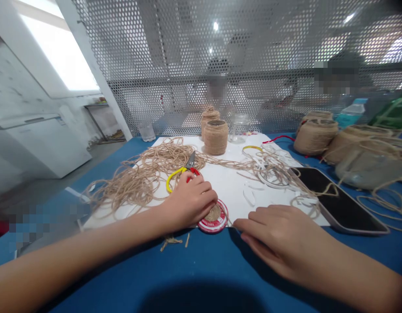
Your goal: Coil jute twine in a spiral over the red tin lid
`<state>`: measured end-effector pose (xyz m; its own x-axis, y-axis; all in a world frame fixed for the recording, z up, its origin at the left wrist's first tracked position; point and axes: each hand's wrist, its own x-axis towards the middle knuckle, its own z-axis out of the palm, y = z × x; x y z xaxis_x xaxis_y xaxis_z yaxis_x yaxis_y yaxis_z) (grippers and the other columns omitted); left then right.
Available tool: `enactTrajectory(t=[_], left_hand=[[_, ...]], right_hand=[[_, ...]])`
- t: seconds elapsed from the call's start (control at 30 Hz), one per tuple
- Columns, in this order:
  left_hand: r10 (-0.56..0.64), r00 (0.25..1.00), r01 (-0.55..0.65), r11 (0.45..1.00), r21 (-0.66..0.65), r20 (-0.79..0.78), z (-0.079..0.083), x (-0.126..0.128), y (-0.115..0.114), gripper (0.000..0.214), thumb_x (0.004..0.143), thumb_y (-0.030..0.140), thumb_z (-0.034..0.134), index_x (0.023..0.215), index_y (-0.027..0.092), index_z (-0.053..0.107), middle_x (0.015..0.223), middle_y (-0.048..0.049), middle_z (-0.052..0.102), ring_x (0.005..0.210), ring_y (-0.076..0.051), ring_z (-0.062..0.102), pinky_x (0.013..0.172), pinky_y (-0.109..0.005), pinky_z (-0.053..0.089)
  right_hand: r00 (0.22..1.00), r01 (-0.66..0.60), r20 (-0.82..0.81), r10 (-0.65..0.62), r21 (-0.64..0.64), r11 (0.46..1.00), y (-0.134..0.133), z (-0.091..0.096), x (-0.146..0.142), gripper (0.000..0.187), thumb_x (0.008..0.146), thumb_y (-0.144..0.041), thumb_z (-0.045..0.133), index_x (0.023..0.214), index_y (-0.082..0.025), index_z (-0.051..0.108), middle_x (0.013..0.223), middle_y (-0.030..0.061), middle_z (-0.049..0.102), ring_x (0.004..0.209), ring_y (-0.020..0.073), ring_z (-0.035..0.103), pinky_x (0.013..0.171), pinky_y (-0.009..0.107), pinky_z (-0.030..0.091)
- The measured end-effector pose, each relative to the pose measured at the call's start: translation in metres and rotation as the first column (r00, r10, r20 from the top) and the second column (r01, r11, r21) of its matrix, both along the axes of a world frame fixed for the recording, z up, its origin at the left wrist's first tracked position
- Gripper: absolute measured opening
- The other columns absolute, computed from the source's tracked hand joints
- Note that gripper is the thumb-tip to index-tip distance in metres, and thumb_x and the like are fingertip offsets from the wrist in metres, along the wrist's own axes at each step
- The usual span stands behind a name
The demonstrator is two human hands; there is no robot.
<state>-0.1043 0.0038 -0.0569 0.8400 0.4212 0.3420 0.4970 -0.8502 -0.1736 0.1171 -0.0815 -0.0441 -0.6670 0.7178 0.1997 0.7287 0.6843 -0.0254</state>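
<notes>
My left hand [189, 201] is curled over a round red-rimmed lid [216, 217] with jute coiled in its middle, fingers pressed on its left edge. The lid lies at the front edge of a white paper sheet [227, 182]. My right hand [276, 230] rests palm down just right of the lid, fingers bent together with the tips at the paper's edge; what they pinch, if anything, is hidden. Yellow-and-red scissors [181, 171] lie just behind my left hand. A loose tangle of jute twine [139, 178] spreads over the paper's left side.
Two twine-wrapped jars [216, 137] and a clear glass jar [239, 128] stand at the back. More wrapped jars [315, 135] lie at right. A dark phone [334, 200] lies right of the paper. A perforated metal screen [188, 65] closes the blue table [188, 278]; people sit behind it.
</notes>
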Motion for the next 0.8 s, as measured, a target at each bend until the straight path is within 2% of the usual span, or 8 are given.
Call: enactTrajectory(t=[0.13,0.33,0.5,0.6,0.73,0.8], left_hand=[[-0.009,0.999,0.011,0.999,0.046,-0.036,-0.001,0.001,-0.001,0.022,0.092,0.022,0.041,0.075,0.017,0.055,0.078,-0.0043,0.058,0.076,-0.018,0.045,0.076,-0.037,0.028],[-0.077,0.996,0.073,0.995,-0.074,-0.053,0.001,0.003,0.003,0.025,0.092,0.021,0.041,0.071,0.016,0.052,0.072,-0.0036,0.056,0.068,-0.016,0.044,0.064,-0.032,0.029],[-0.089,0.992,0.083,0.994,-0.064,-0.094,0.002,0.003,0.005,0.023,0.090,0.020,0.042,0.071,0.016,0.053,0.071,-0.0037,0.058,0.067,-0.016,0.046,0.066,-0.032,0.030],[-0.046,0.998,0.039,0.989,-0.142,-0.049,0.005,0.003,0.003,0.022,0.090,0.021,0.043,0.074,0.016,0.057,0.073,-0.0036,0.061,0.070,-0.017,0.050,0.070,-0.033,0.032],[0.107,0.990,-0.074,0.948,-0.309,0.092,0.010,0.002,0.001,0.018,0.088,0.019,0.043,0.091,0.017,0.061,0.083,-0.0039,0.066,0.079,-0.018,0.055,0.075,-0.033,0.034],[0.139,0.980,-0.087,0.943,-0.322,0.141,0.013,0.001,0.001,0.021,0.088,0.017,0.042,0.097,0.017,0.061,0.085,-0.0047,0.066,0.080,-0.019,0.055,0.076,-0.033,0.034]], right_hand=[[1.000,-0.014,-0.016,0.014,-0.006,1.000,-0.002,0.002,-0.001,0.023,0.093,-0.025,0.037,0.099,-0.025,0.060,0.074,-0.0014,0.061,0.065,0.0148,0.051,0.060,0.031,0.025],[1.000,-0.003,-0.012,0.003,-0.035,0.999,-0.002,0.004,-0.001,0.024,0.093,-0.026,0.037,0.099,-0.025,0.060,0.074,-0.0012,0.060,0.066,0.0149,0.051,0.060,0.031,0.025],[1.000,0.002,-0.003,-0.002,-0.044,0.999,-0.002,0.004,-0.001,0.023,0.093,-0.027,0.037,0.095,-0.025,0.060,0.074,-0.0014,0.060,0.066,0.0151,0.051,0.059,0.031,0.024],[1.000,0.006,0.016,-0.006,-0.059,0.998,-0.001,0.004,-0.002,0.023,0.093,-0.026,0.036,0.093,-0.025,0.059,0.074,-0.0013,0.059,0.065,0.0152,0.050,0.059,0.031,0.023],[1.000,0.002,0.003,-0.002,-0.060,0.998,0.000,0.002,-0.003,0.023,0.093,-0.026,0.036,0.092,-0.025,0.059,0.073,-0.0014,0.059,0.065,0.0151,0.049,0.059,0.031,0.023],[1.000,-0.001,-0.010,0.001,-0.053,0.999,0.001,0.002,-0.003,0.023,0.093,-0.026,0.036,0.092,-0.025,0.059,0.073,-0.0016,0.059,0.064,0.0150,0.049,0.059,0.031,0.023]])
